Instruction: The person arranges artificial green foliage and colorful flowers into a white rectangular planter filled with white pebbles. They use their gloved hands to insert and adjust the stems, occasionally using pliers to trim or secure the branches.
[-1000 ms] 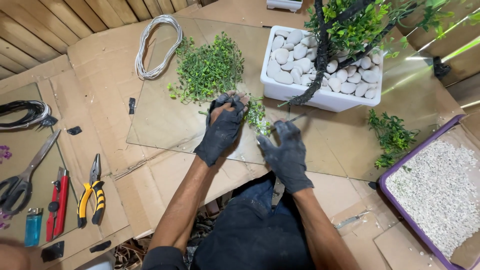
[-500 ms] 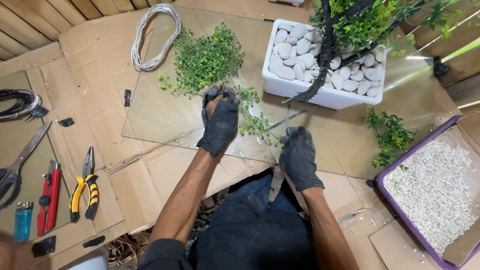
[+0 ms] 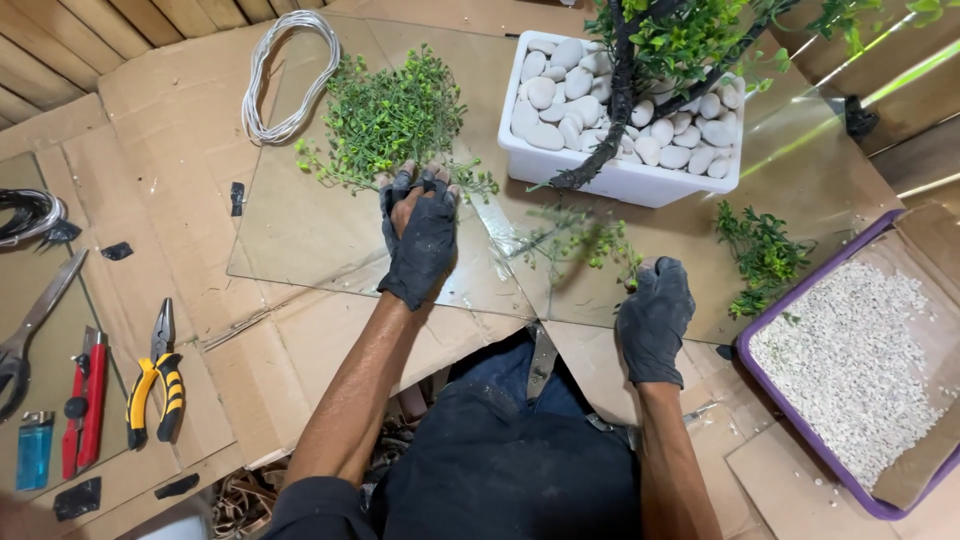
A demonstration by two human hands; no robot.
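My left hand (image 3: pixel 418 238), in a black glove, lies on the near edge of a pile of small green artificial foliage (image 3: pixel 385 115), its fingertips curled into the leaves. The pile rests on a glass sheet (image 3: pixel 300 245) laid over cardboard. My right hand (image 3: pixel 655 315), also gloved, is closed on the stem of a green sprig (image 3: pixel 580 235), which looks blurred and stretches left above the glass. Just behind the sprig stands a white planter (image 3: pixel 620 182) filled with white pebbles, with a dark artificial tree trunk (image 3: pixel 610 120) rising out of it.
More green sprigs (image 3: pixel 760 255) lie on the glass at right, next to a purple tray (image 3: pixel 745 350) of white gravel. A white wire coil (image 3: pixel 262 110) lies far left. Pliers (image 3: pixel 150 385), a red cutter (image 3: pixel 85 400), scissors (image 3: pixel 30 320) and a lighter (image 3: pixel 33 450) lie left.
My right hand has pulled a sprig away to the right, away from my left hand. My left hand has shifted up onto the pile's edge.
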